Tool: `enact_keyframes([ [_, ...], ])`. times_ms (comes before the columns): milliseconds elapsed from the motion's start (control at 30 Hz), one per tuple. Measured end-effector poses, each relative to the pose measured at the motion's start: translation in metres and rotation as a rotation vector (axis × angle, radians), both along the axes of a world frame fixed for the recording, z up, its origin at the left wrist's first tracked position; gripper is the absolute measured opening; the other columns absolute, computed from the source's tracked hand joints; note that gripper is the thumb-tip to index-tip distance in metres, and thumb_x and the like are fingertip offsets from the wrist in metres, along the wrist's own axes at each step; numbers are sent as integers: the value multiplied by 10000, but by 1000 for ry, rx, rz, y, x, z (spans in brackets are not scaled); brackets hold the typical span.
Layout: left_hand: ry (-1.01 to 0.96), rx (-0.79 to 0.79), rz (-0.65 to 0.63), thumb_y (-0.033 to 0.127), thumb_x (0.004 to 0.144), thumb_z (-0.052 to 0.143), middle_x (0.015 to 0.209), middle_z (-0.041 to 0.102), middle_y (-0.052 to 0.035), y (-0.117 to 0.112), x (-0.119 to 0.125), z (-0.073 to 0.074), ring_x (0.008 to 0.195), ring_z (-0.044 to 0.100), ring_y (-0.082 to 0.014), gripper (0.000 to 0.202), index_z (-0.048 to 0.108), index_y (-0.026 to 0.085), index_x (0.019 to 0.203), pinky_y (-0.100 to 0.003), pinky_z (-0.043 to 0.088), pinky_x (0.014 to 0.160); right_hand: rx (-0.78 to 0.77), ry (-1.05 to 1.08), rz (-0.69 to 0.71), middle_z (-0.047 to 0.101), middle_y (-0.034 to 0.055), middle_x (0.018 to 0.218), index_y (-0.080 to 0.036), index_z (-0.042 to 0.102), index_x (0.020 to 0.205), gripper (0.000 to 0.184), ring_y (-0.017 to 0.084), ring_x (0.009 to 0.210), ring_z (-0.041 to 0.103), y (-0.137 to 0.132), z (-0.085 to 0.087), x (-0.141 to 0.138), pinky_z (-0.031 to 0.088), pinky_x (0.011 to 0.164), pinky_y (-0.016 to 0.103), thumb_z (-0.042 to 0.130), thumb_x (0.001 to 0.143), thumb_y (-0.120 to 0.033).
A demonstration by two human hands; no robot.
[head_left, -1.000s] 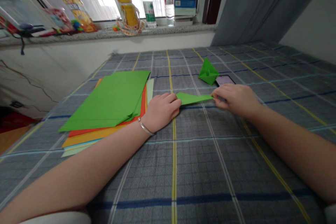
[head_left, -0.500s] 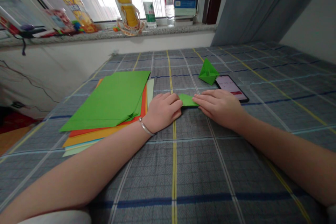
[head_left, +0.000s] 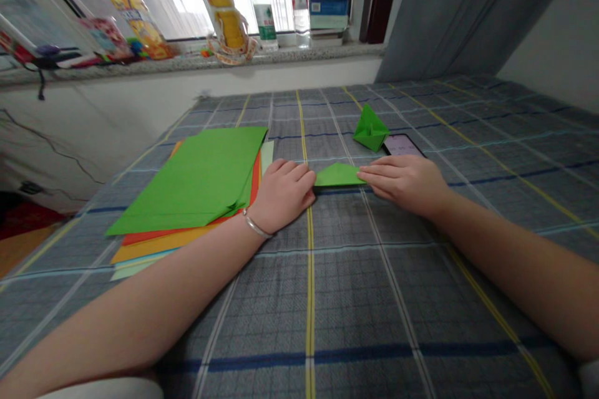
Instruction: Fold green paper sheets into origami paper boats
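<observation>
A folded piece of green paper (head_left: 337, 175) lies flat between my hands, its middle rising to a low point at the far side. My left hand (head_left: 286, 192) has its fingers curled over the paper's left end. At the right end, the fingers of my right hand (head_left: 401, 181) are pressed together on the paper, and what lies under them is hidden. Beyond stands a folded green paper boat (head_left: 370, 129) with a pointed top. Partly behind my right hand is a phone (head_left: 401, 144) with its screen lit.
Left of my hands lies a stack of coloured paper (head_left: 201, 174), green on top. The checked cloth (head_left: 355, 299) covers the surface. On the windowsill (head_left: 281, 57) stand bottles, a yellow cup (head_left: 230, 28) and stacked boxes (head_left: 329, 6).
My right hand has slid to the right along the paper and now covers more of the phone. My left hand has shifted slightly left. More of the green paper shows between them.
</observation>
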State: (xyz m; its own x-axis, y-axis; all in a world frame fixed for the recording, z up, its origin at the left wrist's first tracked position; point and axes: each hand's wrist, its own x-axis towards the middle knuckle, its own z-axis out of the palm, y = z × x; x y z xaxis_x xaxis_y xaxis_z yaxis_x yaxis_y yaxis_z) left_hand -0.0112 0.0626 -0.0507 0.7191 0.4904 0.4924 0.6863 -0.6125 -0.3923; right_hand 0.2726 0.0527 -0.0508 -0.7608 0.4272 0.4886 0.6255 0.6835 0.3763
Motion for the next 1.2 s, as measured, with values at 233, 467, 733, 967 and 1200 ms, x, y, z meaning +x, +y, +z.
enact_keyframes([
  [233,96,-21,27,221,836,559,798,615,-55,2,-7,3,796,559,-244,50,587,181,839,-393,423,767,14,-46,1,742,29,1082,-157,721,1085,267,202,920,678,7,3,11,526,804,337,519,930,-239],
  [467,155,-159,52,207,813,536,807,619,-62,7,-16,6,795,582,-245,78,595,169,848,-376,439,712,-56,-111,-23,735,24,1103,-157,718,1092,284,221,974,661,9,0,15,523,813,353,505,916,-224],
  [733,50,-373,71,237,908,425,810,599,-62,14,-22,7,769,575,-204,199,592,159,834,-333,460,731,-273,-88,-113,707,31,1174,-188,731,1024,287,234,1025,648,5,-5,9,493,865,369,498,914,-315],
  [967,-98,-416,158,477,934,471,1115,611,-108,6,-13,-6,1028,569,-268,397,620,151,1104,-422,438,933,-314,15,-366,703,156,1079,-114,625,1225,483,286,1011,624,5,-5,-7,465,877,406,512,903,-457],
  [1200,-110,-451,153,450,935,472,1214,605,-109,6,-11,-12,1118,534,-286,431,590,143,1214,-456,382,1015,-354,55,-399,670,173,1134,-102,516,1363,592,299,1048,588,5,-9,-8,447,912,419,538,888,-455],
])
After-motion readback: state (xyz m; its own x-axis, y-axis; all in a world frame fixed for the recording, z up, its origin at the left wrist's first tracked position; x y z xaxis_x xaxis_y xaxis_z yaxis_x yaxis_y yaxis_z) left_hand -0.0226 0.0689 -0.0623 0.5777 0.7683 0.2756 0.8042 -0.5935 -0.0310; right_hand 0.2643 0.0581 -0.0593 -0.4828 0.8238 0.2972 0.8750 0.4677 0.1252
